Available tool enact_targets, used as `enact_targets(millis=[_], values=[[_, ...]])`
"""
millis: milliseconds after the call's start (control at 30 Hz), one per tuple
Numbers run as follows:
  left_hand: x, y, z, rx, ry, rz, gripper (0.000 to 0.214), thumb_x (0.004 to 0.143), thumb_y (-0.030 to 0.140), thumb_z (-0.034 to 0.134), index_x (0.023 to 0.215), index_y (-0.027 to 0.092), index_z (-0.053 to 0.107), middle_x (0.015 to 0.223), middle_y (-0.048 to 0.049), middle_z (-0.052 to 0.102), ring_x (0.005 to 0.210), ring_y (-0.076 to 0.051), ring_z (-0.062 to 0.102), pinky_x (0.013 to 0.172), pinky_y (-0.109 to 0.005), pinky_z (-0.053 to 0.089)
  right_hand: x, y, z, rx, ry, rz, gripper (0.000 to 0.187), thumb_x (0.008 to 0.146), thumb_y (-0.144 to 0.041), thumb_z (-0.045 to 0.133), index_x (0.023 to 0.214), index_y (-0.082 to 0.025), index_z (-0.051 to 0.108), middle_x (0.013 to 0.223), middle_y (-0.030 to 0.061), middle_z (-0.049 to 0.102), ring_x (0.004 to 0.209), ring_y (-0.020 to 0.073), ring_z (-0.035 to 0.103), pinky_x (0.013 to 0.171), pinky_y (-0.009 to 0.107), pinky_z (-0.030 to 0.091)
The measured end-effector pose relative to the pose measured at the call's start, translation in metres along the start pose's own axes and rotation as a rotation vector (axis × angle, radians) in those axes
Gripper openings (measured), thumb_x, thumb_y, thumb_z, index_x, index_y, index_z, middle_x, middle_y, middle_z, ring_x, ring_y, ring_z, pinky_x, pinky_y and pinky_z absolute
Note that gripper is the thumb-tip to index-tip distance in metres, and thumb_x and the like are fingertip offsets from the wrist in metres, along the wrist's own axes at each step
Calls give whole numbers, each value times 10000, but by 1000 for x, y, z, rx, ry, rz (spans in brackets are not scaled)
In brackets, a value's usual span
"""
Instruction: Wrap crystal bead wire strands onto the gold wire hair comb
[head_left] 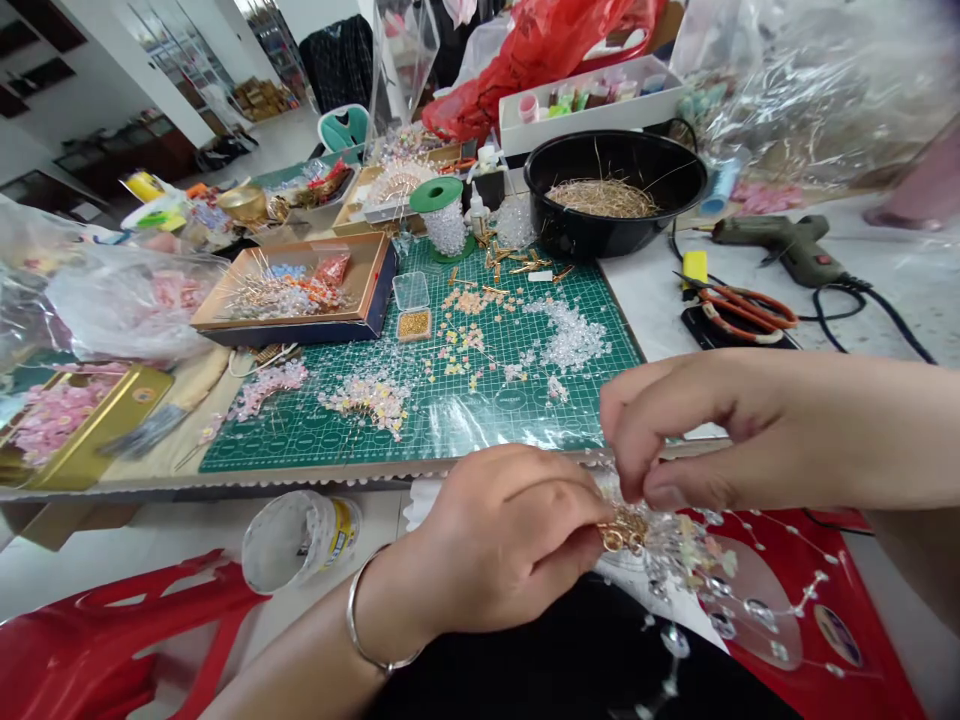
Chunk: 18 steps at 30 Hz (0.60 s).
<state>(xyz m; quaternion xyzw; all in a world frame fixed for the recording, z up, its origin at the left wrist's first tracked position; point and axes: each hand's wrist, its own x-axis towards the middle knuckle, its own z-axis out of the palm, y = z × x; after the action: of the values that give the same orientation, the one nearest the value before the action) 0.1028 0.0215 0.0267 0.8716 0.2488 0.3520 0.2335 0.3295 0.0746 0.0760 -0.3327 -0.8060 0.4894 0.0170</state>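
Over my lap, my left hand [517,545] grips the gold-coloured wire base of a beaded ornament [694,560]. Clear beads, pale flowers and long bead strands hang from it to the right. Just above the ornament, my right hand [675,430] is closed in a pinch, and what lies between its fingertips is hidden. Beyond both hands, a green cutting mat [480,420] bears loose clear beads [574,338], small yellow and pink flowers [457,350] and a curved beaded piece [367,400].
A black bowl [547,225] of thin gold wires stands at the back. Right of it lie a glue gun [795,245] and orange-handled pliers [739,315]. A shallow box [379,310] sits left. Below the table edge are a white bucket [277,545] and a red stool [225,640].
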Motion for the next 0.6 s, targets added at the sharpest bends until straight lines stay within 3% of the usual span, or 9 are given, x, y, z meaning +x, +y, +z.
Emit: enact_targets(millis=[167,300,400,467,600], values=[[3,-1,4,-44,-46,-10,47,891,155,579,903,199,591,856,-53,760,777,-173,721,703,-282,559,6,-3,-2,113,-197,167,133,831,-307,632,740,-215,663,821,-28,662,705,107,610,578,197,435],[5,-2,7,-88,-93,-27,61,887,150,572,853,198,589,808,-54,743,728,-171,692,674,-285,539,6,-6,0,175,-232,194,132,806,-227,595,687,-182,631,739,-24,607,580,70,534,473,173,343],[7,-2,9,-186,-101,-73,91,894,156,585,808,183,599,764,-57,728,704,-165,671,661,-274,519,8,-1,3,274,-232,172,109,800,-207,606,699,-171,625,727,-22,585,637,81,534,546,178,384],[8,0,9,-280,-98,-184,117,890,181,624,773,174,615,740,-48,712,686,-152,654,653,-258,505,11,9,7,424,-251,124,120,818,-236,622,722,-165,612,716,-29,567,664,82,518,604,190,402],[11,7,8,-512,-99,-549,162,834,280,734,745,168,659,701,-18,653,623,-122,564,609,-242,462,18,34,22,714,-204,41,220,817,-343,651,743,-149,581,674,-31,526,629,84,480,604,212,400]])
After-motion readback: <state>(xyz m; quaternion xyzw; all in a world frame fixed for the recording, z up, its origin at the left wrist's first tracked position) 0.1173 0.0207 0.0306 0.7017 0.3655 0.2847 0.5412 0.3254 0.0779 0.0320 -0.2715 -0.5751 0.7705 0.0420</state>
